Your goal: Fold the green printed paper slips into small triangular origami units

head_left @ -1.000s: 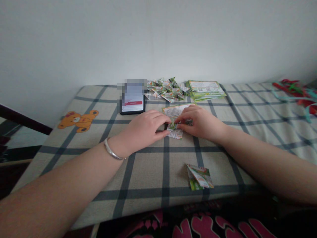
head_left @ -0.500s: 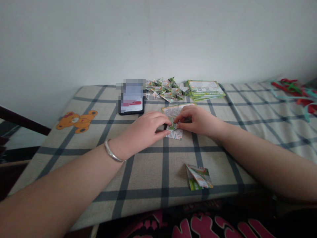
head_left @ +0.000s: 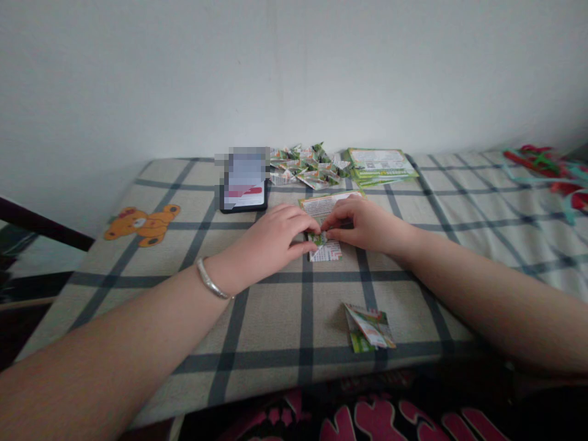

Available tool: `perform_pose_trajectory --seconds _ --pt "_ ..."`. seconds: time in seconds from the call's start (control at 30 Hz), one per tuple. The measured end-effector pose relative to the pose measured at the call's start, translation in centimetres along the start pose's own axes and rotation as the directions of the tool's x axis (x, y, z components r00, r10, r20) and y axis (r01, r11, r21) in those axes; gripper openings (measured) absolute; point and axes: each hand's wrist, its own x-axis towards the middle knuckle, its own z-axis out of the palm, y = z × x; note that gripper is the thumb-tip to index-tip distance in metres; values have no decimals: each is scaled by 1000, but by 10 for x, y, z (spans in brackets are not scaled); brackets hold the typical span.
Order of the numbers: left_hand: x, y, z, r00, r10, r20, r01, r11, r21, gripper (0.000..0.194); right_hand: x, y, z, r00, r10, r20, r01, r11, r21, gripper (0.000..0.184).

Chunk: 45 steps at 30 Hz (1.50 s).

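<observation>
- Paper, small and folded [head_left: 318, 239], sits between both hands, near the middle of the desk [head_left: 271, 306]; whether it joins the green-edged sheet [head_left: 316, 206] behind it, I cannot tell.
- My left hand [head_left: 279, 236] has thumb and forefinger slightly parted, with the paper's left side between them; my right hand [head_left: 370, 225] pinches its right side more narrowly.
- For a crisp crease, I'd anchor the left pinch, line up the edges, then press outward with my right fingertips, gently, since thin paper could skew or tear.
- I count one loose folded piece [head_left: 371, 329] by the front edge, and one phone [head_left: 245, 199] toward the back edge.
- Beside the phone is one pile of folded pieces [head_left: 305, 168]; they overlap too much to number.
- Right of that lies one stack of leaflets [head_left: 382, 162], at least two deep.
- Ribbons [head_left: 542, 162] near the back right corner are tangled, so uncountable.
</observation>
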Motion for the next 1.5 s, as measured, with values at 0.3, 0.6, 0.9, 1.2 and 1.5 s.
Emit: perform_pose_trajectory --seconds 0.3,0.6,0.9,1.2,1.5 --pt "0 -1 0 999 39 -23 -39 999 10 18 -1 -4 -2 1000 10 -18 -11 999 -35 15" --pt "0 -2 -1 998 52 -26 -52 998 34 14 3 0 0 993 119 8 -119 991 53 12" --pt "-4 6 -5 990 143 -17 -141 985 96 15 3 -2 0 990 143 -1 -142 986 86 9" --pt "-7 12 -5 990 139 35 -143 977 161 13 -2 3 3 989 -96 -116 87 993 -77 7" --pt "-6 -3 -7 990 141 6 -138 957 254 16 -7 1 12 939 -327 -109 294 925 -242 20"
